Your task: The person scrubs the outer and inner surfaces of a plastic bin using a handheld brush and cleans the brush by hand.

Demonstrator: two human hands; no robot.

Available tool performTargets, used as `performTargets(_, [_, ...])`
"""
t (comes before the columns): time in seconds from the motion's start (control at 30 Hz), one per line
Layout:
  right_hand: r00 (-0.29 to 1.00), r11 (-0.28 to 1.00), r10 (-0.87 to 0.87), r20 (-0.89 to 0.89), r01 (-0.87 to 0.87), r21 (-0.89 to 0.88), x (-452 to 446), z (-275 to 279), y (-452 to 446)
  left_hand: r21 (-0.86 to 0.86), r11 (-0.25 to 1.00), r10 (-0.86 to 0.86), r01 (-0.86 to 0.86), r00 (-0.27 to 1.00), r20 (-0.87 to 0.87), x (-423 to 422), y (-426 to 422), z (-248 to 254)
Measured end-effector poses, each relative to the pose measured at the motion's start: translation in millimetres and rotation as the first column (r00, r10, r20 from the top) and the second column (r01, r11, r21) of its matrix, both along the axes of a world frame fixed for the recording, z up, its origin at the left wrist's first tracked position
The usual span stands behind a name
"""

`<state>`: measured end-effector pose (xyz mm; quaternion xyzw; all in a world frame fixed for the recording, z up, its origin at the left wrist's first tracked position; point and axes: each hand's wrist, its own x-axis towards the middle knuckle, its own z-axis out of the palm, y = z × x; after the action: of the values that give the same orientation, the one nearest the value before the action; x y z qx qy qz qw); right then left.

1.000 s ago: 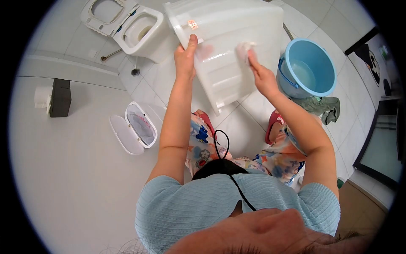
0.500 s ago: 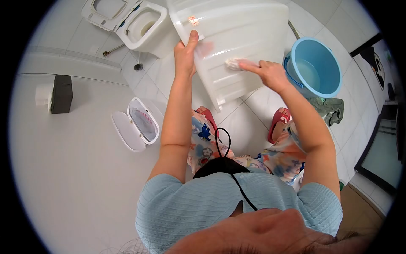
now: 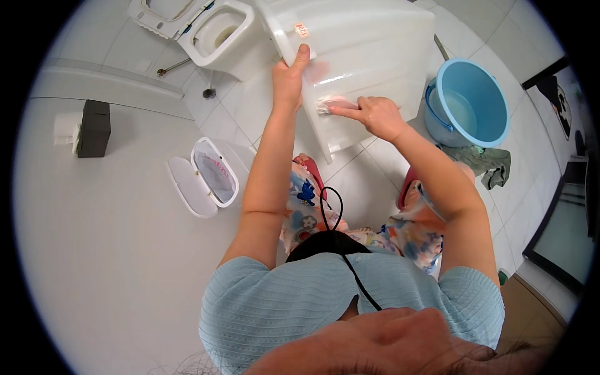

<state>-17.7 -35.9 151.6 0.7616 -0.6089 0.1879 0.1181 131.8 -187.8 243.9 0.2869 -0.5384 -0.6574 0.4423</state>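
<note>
Clamps left hand on the tub, right hand on a wad against its wall. Might drop the tub through a wet grip.

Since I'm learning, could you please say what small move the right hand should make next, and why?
I'd probably draw the right hand and its white wad inward across the tub, since the wad sits close to the rim, which the left hand grips.

White tub: far side was cut off. Left hand: most fingers were hidden behind the tub. Sticker: print was too small to read.
</note>
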Motion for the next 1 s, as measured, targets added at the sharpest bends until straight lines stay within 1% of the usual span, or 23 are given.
performTargets(0.07, [1.000, 0.999, 0.015, -0.021, -0.015, 0.028, 4, 0, -2, -0.002, 1.000, 0.007, -0.007, 1.000, 0.017, 2, -5, -3])
performTargets(0.17, [0.999, 1.000, 0.025, -0.038, -0.026, -0.010, -8, -3, -5, -0.036, 0.999, -0.002, 0.004, 0.998, 0.055, 3, -7, -5])
performTargets(0.23, [0.998, 0.998, -0.034, 0.055, 0.032, 0.048, -35, -4, 6, -0.018, 1.000, -0.002, 0.003, 0.997, 0.072, 6, -5, 1])
performTargets(0.27, [0.998, 0.998, -0.031, 0.053, 0.029, 0.052, -49, -5, 14, 0.003, 1.000, -0.004, 0.004, 0.996, 0.085, 6, -4, 4])
performTargets(0.33, [0.976, 0.965, -0.215, 0.023, 0.209, 0.159, -77, -6, 31, 0.011, 1.000, -0.018, 0.017, 0.996, 0.083, 10, -4, 8])
performTargets(0.37, [0.977, 0.965, -0.213, 0.020, 0.207, 0.163, -92, -13, 38, 0.014, 0.999, -0.034, 0.033, 0.996, 0.086, 12, -5, 9])
performTargets(0.43, [0.935, 0.920, -0.353, 0.019, 0.344, 0.186, -123, -26, 48, 0.036, 0.999, -0.041, 0.038, 0.996, 0.083, 13, -7, 8])
performTargets(0.47, [0.935, 0.920, -0.354, 0.018, 0.345, 0.188, -137, -30, 53, 0.054, 0.998, -0.049, 0.045, 0.995, 0.082, 13, -9, 8])
performTargets(0.5, [0.907, 0.890, -0.421, 0.008, 0.412, 0.196, -148, -30, 58, 0.054, 0.997, -0.052, 0.048, 0.995, 0.081, 13, -10, 7])
performTargets(0.53, [0.873, 0.855, -0.488, -0.003, 0.479, 0.201, -156, -31, 60, 0.035, 0.999, -0.040, 0.037, 0.996, 0.075, 11, -11, 7])
performTargets(0.57, [0.869, 0.852, -0.494, -0.003, 0.485, 0.196, -162, -33, 61, 0.015, 0.999, -0.029, 0.028, 0.997, 0.070, 10, -12, 7])
performTargets(0.67, [0.783, 0.748, -0.621, -0.021, 0.601, 0.280, -169, -34, 69, -0.016, 1.000, -0.019, 0.020, 0.998, 0.057, 9, -13, 6])
performTargets(0.8, [0.805, 0.784, -0.591, 0.054, 0.557, 0.274, -163, -36, 67, 0.000, 1.000, -0.010, 0.010, 0.999, 0.046, 10, -10, 12])
performTargets(0.87, [0.801, 0.779, -0.589, 0.113, 0.524, 0.344, -151, -32, 63, 0.033, 0.999, -0.033, 0.032, 0.999, 0.041, 12, -12, 13])
performTargets(0.9, [0.800, 0.779, -0.589, 0.114, 0.524, 0.345, -145, -30, 61, 0.032, 0.999, -0.034, 0.033, 0.998, 0.043, 13, -14, 13])
performTargets(0.97, [0.893, 0.883, -0.433, 0.125, 0.392, 0.259, -131, -27, 56, 0.023, 0.999, -0.034, 0.033, 0.999, 0.026, 12, -19, 12])
performTargets(1.0, [0.893, 0.884, -0.431, 0.128, 0.389, 0.261, -121, -22, 51, 0.024, 0.999, -0.032, 0.031, 0.999, 0.030, 11, -21, 12])
